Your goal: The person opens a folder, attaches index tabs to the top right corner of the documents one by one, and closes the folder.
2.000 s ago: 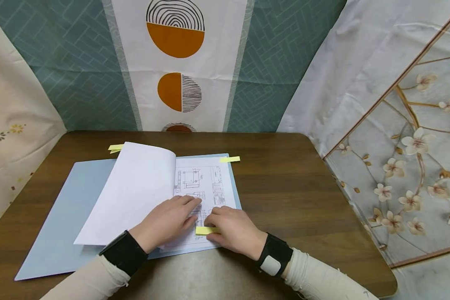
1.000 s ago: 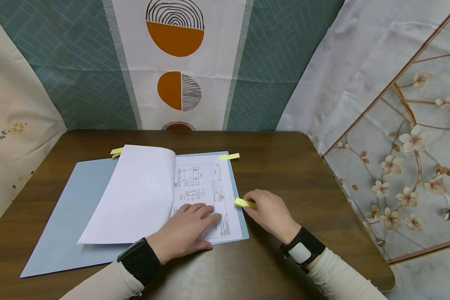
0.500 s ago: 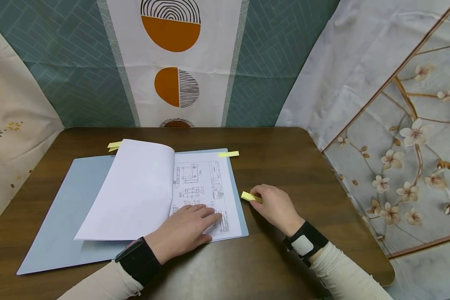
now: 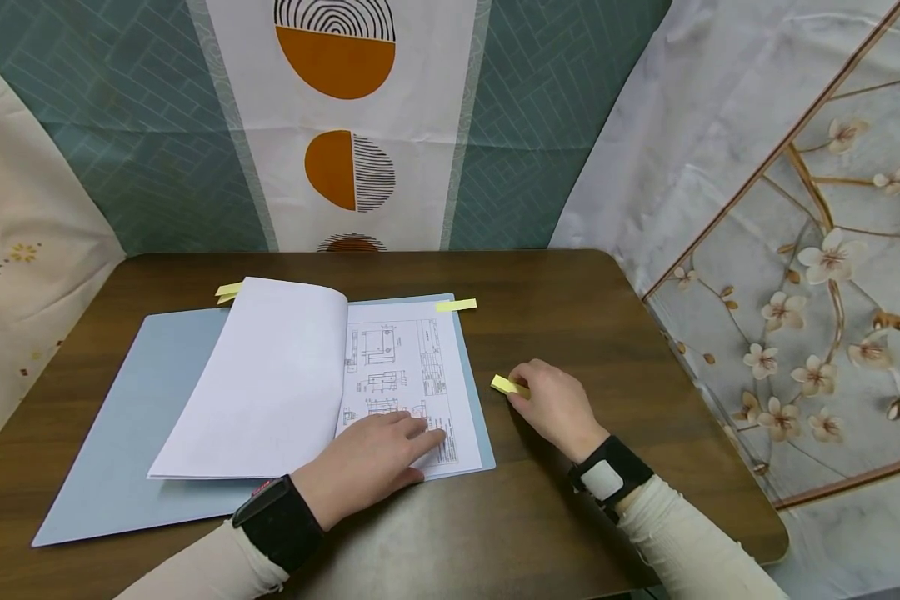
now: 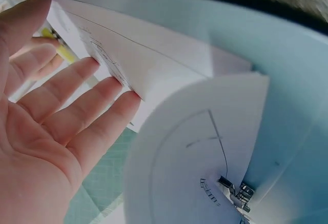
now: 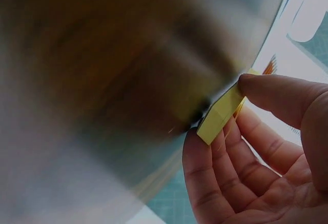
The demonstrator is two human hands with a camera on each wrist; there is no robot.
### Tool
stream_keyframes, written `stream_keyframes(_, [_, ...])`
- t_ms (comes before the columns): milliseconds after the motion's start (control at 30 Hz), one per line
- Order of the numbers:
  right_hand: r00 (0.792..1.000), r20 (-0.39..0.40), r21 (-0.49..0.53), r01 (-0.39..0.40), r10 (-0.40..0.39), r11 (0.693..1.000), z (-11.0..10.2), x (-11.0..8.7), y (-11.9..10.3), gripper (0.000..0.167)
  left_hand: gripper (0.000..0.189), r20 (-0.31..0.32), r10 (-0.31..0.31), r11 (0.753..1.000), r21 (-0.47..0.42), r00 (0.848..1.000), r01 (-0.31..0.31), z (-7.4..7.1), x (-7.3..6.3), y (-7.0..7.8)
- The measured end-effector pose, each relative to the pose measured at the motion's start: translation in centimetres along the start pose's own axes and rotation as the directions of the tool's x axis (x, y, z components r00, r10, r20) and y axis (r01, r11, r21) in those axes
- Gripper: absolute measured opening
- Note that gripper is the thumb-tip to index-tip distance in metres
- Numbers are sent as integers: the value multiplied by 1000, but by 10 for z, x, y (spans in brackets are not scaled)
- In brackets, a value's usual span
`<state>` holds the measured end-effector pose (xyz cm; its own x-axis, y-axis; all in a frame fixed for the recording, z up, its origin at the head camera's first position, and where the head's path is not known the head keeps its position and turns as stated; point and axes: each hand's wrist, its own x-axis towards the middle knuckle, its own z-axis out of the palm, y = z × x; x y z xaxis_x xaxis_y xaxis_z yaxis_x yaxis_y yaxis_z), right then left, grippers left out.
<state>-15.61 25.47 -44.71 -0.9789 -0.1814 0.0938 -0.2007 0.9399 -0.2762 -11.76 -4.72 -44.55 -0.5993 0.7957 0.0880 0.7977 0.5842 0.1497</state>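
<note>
Head view: right hand (image 4: 557,406) pinches yellow strip (image 4: 507,385); left hand (image 4: 371,458), fingers apart, rests on drawing sheet (image 4: 397,354)

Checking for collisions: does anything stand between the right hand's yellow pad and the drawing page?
Nothing visible stands between the yellow pad and the drawing page, though the left hand covers some of its lower part.

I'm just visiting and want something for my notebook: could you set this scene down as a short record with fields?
Left hand: fingers spread, resting on the drawing sheet
Right hand: pinching a small yellow pad, right of the folder
Folder: light blue, lying open on the brown table
Turned page: blank side up, over the folder's left half
Yellow tab: at the drawing sheet's top right corner, sticking out past the folder
</note>
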Motion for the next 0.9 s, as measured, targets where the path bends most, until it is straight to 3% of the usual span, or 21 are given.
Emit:
stream_keyframes(200, [1000, -21, -6, -20, 19, 1000, 1, 4, 7, 22, 58, -6, -3, 1000, -11, 1000, 2, 2, -1, 0])
stream_keyframes(433, [999, 1, -16, -40, 40, 999, 2, 5, 9, 22, 52, -19, 24, 999, 44, 1000, -23, 1, 1, 4])
stream_keyframes(567, [1000, -19, -47, -2, 1, 999, 2, 4, 8, 26, 51, -18, 25, 999, 48, 1000, -24, -1, 4, 6])
stream_keyframes(733, [979, -59, -35, 192, -194, 981, 2, -5, -4, 40, 52, -14, 7, 1000, 29, 1000, -6, -3, 3, 4])
stream_keyframes(800, [953, -7, 15, 304, -304, 953, 1, -8, -13, 47, 51, -17, -9, 1000, 12, 1000, 9, -4, 2, 2])
stream_keyframes(900, [896, 108, 121, 418, -431, 900, 0, -12, -23, 57, 48, -17, -30, 999, -20, 999, 29, -5, 1, 0])
